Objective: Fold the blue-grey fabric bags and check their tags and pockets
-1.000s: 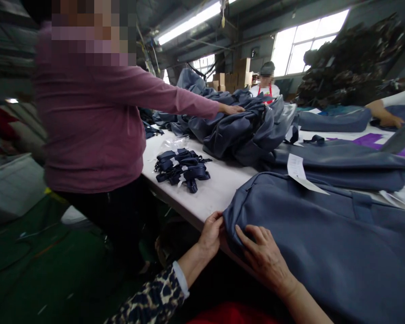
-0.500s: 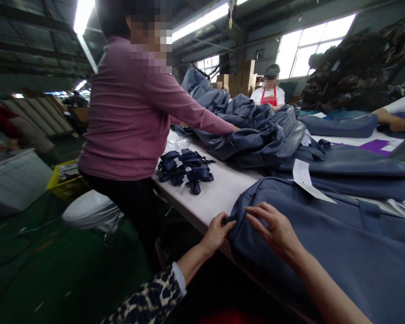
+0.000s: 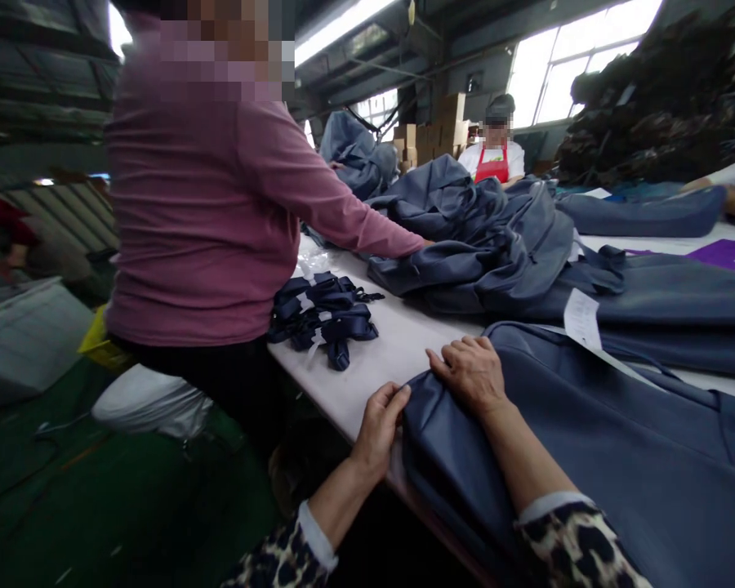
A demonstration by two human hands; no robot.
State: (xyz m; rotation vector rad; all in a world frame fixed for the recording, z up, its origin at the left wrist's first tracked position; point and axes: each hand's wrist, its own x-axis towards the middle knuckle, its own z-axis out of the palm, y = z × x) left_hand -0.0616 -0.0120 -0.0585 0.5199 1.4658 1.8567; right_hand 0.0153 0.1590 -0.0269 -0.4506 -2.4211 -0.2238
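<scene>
A large dark blue bag [image 3: 594, 441] lies along the near edge of the white table [image 3: 398, 327], with a white paper tag [image 3: 581, 317] on its upper side. My left hand [image 3: 376, 425] pinches the bag's left end at the table edge. Just right of it, my right hand [image 3: 471, 374] is closed over the top of the same end, its fingers curled round the fabric. Bundled dark blue straps [image 3: 331, 314] with white bands lie on the table beyond my left hand.
A person in a pink top [image 3: 208, 196] stands at the left, one arm reaching to a heap of blue bags [image 3: 483, 237]. Another person in a red apron [image 3: 493, 166] is behind it. A covered stool [image 3: 150, 400] stands low left.
My right hand has gone from loosely spread fingers to a closed grip on the bag's end, which is now pulled up in folds. The view has shifted slightly.
</scene>
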